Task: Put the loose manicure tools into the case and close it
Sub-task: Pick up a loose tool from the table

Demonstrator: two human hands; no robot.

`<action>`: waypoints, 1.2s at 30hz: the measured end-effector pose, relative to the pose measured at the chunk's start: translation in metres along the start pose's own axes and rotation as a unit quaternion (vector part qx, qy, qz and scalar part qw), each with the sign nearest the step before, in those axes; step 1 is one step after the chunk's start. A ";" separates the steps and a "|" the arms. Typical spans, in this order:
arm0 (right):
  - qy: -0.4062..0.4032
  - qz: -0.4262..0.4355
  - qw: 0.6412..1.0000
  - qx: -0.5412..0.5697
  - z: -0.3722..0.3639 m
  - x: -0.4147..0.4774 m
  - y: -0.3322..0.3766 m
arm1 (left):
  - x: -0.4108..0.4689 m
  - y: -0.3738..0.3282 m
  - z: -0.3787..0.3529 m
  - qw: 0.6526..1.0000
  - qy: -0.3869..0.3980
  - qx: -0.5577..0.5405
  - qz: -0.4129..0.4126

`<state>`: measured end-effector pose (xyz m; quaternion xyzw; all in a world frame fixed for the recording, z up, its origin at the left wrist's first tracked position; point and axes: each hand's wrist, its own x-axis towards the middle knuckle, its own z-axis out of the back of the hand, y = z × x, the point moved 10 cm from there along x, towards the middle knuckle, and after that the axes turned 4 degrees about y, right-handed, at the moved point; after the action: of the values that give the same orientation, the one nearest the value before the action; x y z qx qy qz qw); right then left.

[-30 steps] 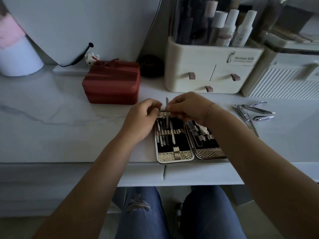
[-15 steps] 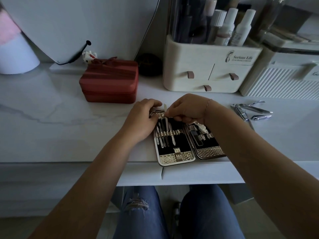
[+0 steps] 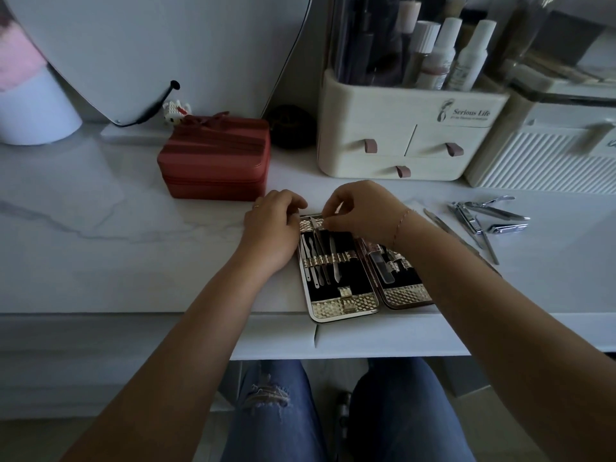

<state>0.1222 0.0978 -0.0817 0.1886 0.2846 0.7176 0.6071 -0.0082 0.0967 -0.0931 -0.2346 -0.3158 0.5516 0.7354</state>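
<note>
Head view: the right hand (image 3: 363,208) pinches a slim tool (image 3: 318,238) at the far end of the left half of the open case (image 3: 346,310), its long axis pointing back toward the person, along the slots. The left hand (image 3: 271,225) curls against the case's far left corner; whether it grips I cannot tell. Loose tools (image 3: 483,218) lie right of the case, nearer the right hand, with open surface (image 3: 133,245) between.

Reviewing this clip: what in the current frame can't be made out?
Head view:
- Left hand: its fingers curl out of sight behind its knuckles, so any grip on the case is unclear.
- Case's right half: upper part covered by the right hand, which pinches a thin tool, and its wrist.
- Loose tools: overlapping and small, count unclear.
</note>
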 end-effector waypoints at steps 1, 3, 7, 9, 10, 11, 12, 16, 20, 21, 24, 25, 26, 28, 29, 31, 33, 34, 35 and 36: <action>-0.017 0.023 0.999 -0.015 0.002 -0.002 0.004 | 0.000 0.000 0.000 1.000 0.002 -0.004 0.001; -0.013 0.058 0.998 -0.023 -0.001 -0.005 0.010 | 0.000 0.000 -0.001 1.000 0.004 -0.008 0.003; 0.015 0.096 0.993 -0.066 -0.007 -0.007 0.018 | 0.001 0.002 -0.001 1.000 0.003 -0.010 0.007; 0.037 0.099 0.988 -0.115 -0.013 -0.007 0.018 | 0.001 0.002 -0.001 1.000 0.002 -0.012 0.009; 0.045 0.097 0.985 -0.132 -0.015 -0.007 0.016 | 0.001 0.002 -0.001 1.000 0.002 -0.012 0.009; 0.050 0.095 0.984 -0.141 -0.016 -0.009 0.015 | 0.001 0.002 -0.001 1.000 0.000 -0.013 0.010; 0.052 0.095 0.984 -0.144 -0.017 -0.011 0.015 | 0.001 0.002 -0.001 1.000 -0.001 -0.014 0.009; 0.052 0.117 0.980 -0.151 -0.020 -0.024 0.015 | 0.002 0.004 -0.002 1.000 -0.003 -0.005 0.008; 0.036 0.132 0.980 -0.144 -0.018 -0.033 0.014 | 0.003 0.004 -0.002 1.000 -0.007 -0.001 0.004; 0.030 0.127 0.982 -0.136 -0.016 -0.033 0.013 | 0.003 0.004 -0.002 1.000 -0.007 -0.001 0.003; 0.020 0.113 0.981 -0.157 -0.013 -0.031 0.008 | 0.003 0.005 -0.002 1.000 -0.007 -0.005 0.006; 0.017 0.114 0.979 -0.170 -0.014 -0.031 0.008 | 0.003 0.005 -0.002 1.000 -0.007 -0.006 0.007; 0.013 0.116 0.977 -0.180 -0.014 -0.031 0.009 | 0.002 0.005 -0.002 1.000 -0.006 -0.007 0.007; 0.002 0.116 0.976 -0.184 -0.014 -0.030 0.008 | 0.002 0.005 -0.002 1.000 -0.007 -0.008 0.009; -0.002 0.114 0.977 -0.182 -0.013 -0.029 0.007 | 0.003 0.005 -0.002 1.000 -0.007 -0.008 0.010; -0.008 0.106 0.978 -0.181 -0.012 -0.026 0.005 | 0.003 0.005 -0.002 1.000 -0.006 -0.007 0.010; -0.007 0.102 0.980 -0.173 -0.012 -0.022 0.004 | 0.003 0.005 -0.003 1.000 -0.004 -0.007 0.011; -0.003 0.100 0.981 -0.166 -0.012 -0.021 0.004 | 0.003 0.006 -0.003 1.000 -0.003 -0.006 0.010; 0.001 0.100 0.982 -0.160 -0.013 -0.020 0.004 | 0.003 0.006 -0.003 1.000 -0.003 -0.006 0.009; 0.004 0.100 0.982 -0.158 -0.013 -0.020 0.004 | 0.003 0.006 -0.003 1.000 -0.004 -0.005 0.008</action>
<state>0.1151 0.0758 -0.0877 0.1143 0.1497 0.8115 0.5532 -0.0093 0.1015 -0.0984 -0.2382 -0.3195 0.5567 0.7289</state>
